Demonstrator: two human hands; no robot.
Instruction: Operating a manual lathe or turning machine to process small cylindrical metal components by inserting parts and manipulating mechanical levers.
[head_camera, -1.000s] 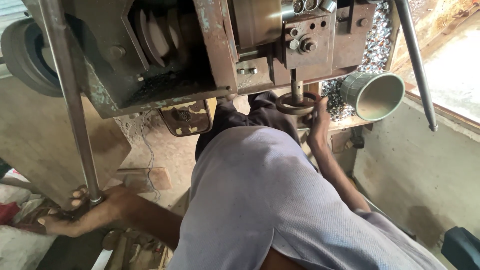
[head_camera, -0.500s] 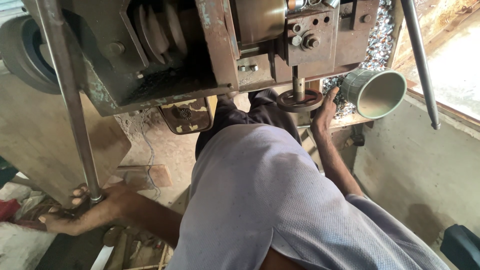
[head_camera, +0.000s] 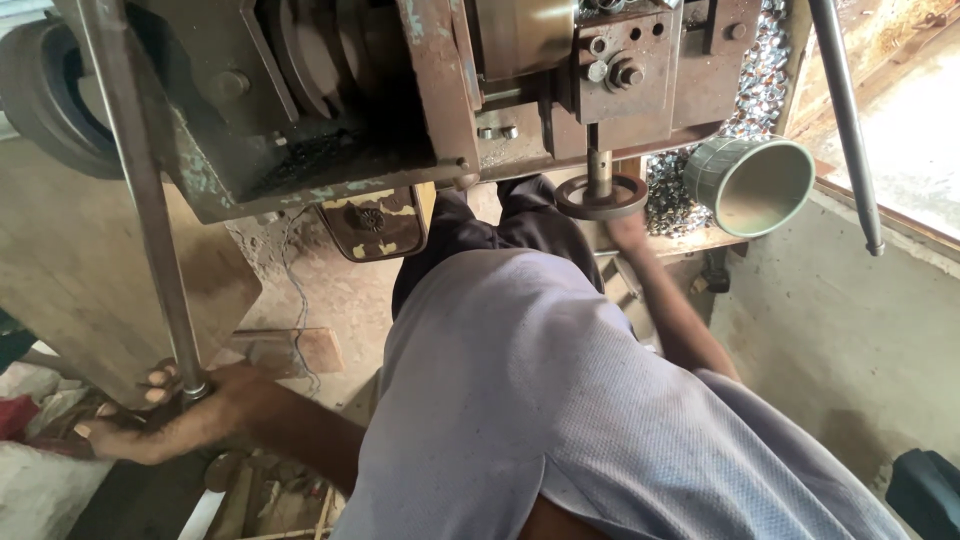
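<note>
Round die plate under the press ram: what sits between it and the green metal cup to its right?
In the head view, a heap of small shiny metal pieces lies between the die plate and the cup.

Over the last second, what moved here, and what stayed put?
The right hand dropped from the round die plate under the press spindle to just below its rim. The green metal cup beside it kept its place. The left hand stays wrapped around the long lever rod's lower end.

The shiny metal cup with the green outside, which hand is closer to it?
Right. The right hand is by the round die under the press, just left of the shiny metal cup. The left hand grips the long steel lever, far across.
</note>
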